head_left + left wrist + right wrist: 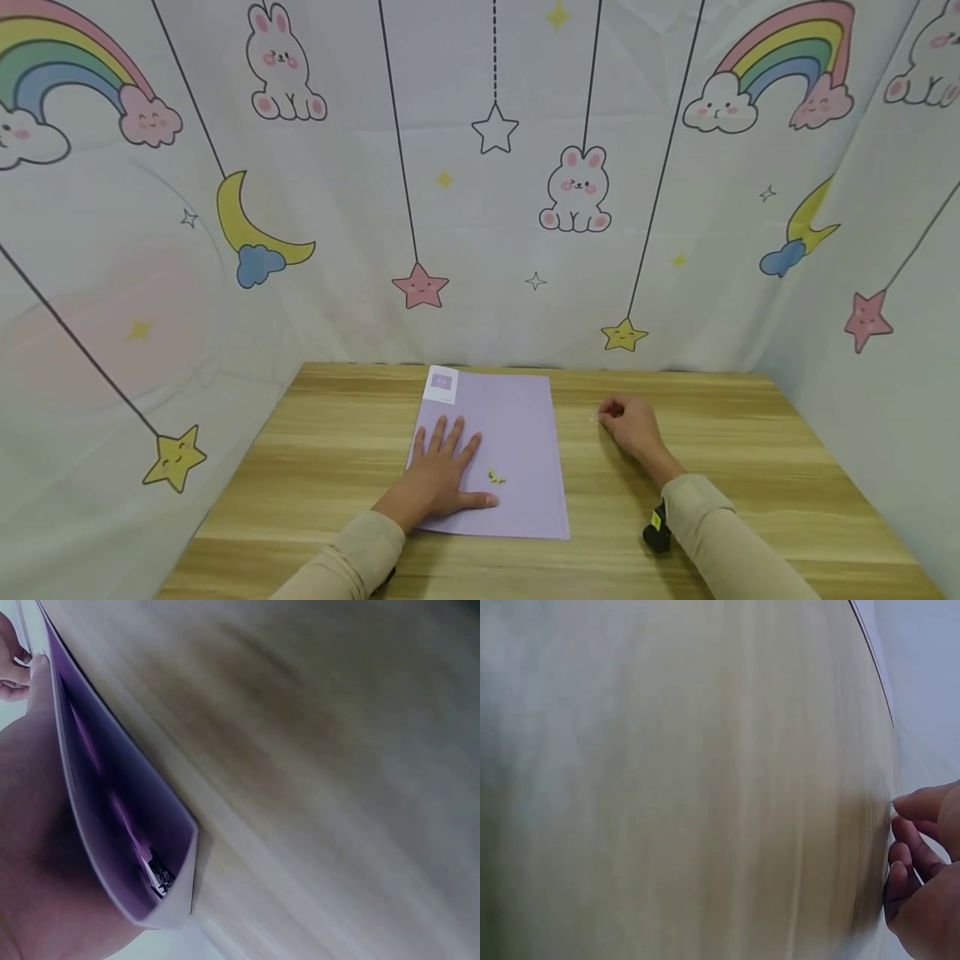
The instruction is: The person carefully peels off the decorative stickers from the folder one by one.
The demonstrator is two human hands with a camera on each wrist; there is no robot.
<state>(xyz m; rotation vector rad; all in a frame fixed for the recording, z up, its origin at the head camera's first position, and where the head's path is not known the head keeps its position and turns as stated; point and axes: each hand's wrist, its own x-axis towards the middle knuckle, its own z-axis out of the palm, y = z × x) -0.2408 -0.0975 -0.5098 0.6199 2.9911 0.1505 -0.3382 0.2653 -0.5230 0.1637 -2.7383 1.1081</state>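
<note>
A lilac folder (517,417) lies on the wooden table, with a white label (440,385) at its top left corner. My left hand (442,479) rests flat on the folder, fingers spread and thumb out to the side. Small yellow-green bits (497,477) lie on the cover beside the thumb. In the left wrist view the folder's edge gapes a little, and a dark metal clip (160,871) shows inside. To the right of the folder, my right hand (630,425) pinches a small clear piece (595,416) between thumb and fingertips, close over the table; its kind I cannot tell.
The wooden table (735,450) reaches back to a white curtain (495,250) printed with stars, rabbits and rainbows, which also hangs along both sides. A black wrist camera (657,533) sits under the right sleeve.
</note>
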